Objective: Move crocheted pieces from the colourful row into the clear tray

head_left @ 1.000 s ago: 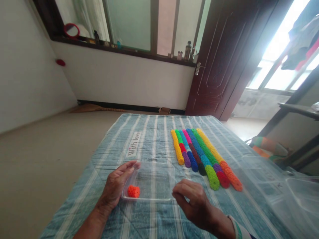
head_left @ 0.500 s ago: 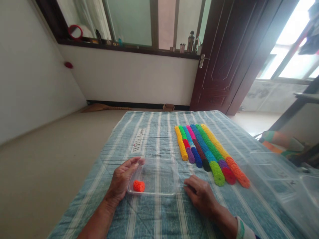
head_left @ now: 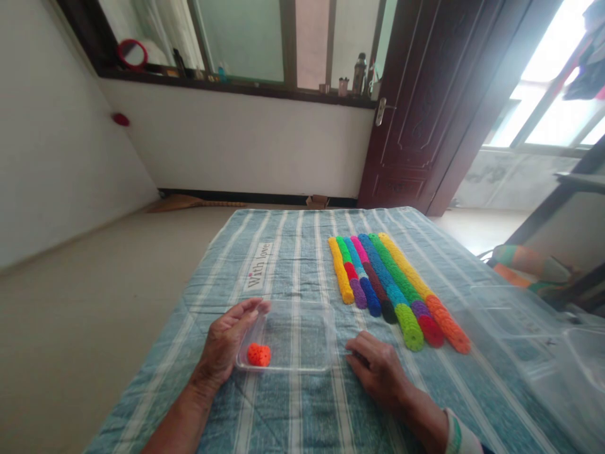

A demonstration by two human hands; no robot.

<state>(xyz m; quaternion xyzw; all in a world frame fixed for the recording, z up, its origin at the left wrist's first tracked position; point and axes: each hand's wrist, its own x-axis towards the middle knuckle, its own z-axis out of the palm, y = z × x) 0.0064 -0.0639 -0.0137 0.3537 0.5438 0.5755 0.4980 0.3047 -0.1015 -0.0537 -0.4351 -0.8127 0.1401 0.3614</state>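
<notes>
A clear plastic box [head_left: 302,367] stands on the striped cloth, tilted or flat I cannot tell. In its near left corner lie small orange pieces [head_left: 259,355] with dark holes, close together. My left hand [head_left: 225,337] grips the box's left side, thumb and fingers at the rim. To the right of the box my right hand [head_left: 373,362] rests on the cloth with its fingers curled in, apart from the box; nothing shows in it. Beyond that hand, rows of coloured round discs [head_left: 378,271] lie side by side in long stacks, yellow, green, blue, pink and orange among them.
Striped blue cloth [head_left: 189,359] covers the table. Clear plastic containers [head_left: 520,321] stand at the right edge. Printed lettering [head_left: 259,265] marks the cloth at left. A dark red door [head_left: 416,113] and a sill [head_left: 265,93] with small items are behind.
The whole view has shifted slightly, moving everything a little to the left in the picture. Both hands, the box and the disc stacks keep their places relative to one another.
</notes>
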